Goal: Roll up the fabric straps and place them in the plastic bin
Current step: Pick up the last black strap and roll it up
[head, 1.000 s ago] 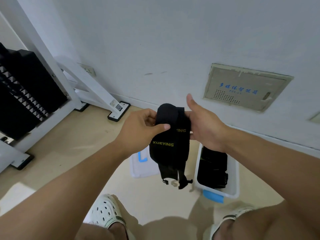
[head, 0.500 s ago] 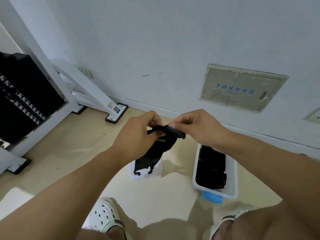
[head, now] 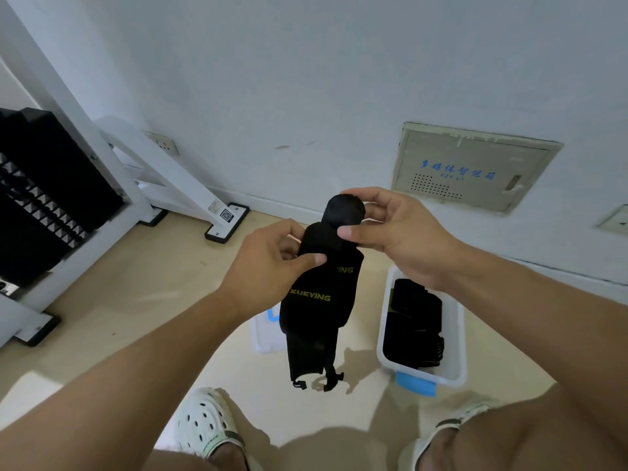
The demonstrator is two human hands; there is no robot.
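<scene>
Head view looks down on your two bare arms held out over a pale, smooth floor (head: 136,300). Your left hand (head: 268,266) pinches a black fabric strap (head: 319,294) between thumb and curled fingers, just below its rounded upper end. Your right hand (head: 390,229) pinches the higher rounded tip of the same soft, matte cloth, thumb in front and fingers arched over the top. The strap hangs limp from both grips, well above the floor, with yellow "XUEYING" lettering on its wide padded part and narrower tails with small loops dangling at the bottom.

Below and to your right sits the plastic bin (head: 455,341), a white rectangular tub with a blue latch at its near end; dark straps already lie inside it. Behind the hanging strap lies a white lid (head: 263,334) with a blue clip, partly hidden by the cloth.

To your left stands a white metal frame (head: 163,171) with black weight plates (head: 40,198). A beige wall panel (head: 472,168) with blue characters is set in the white wall. Your perforated white clog (head: 204,423) shows at the bottom edge.
</scene>
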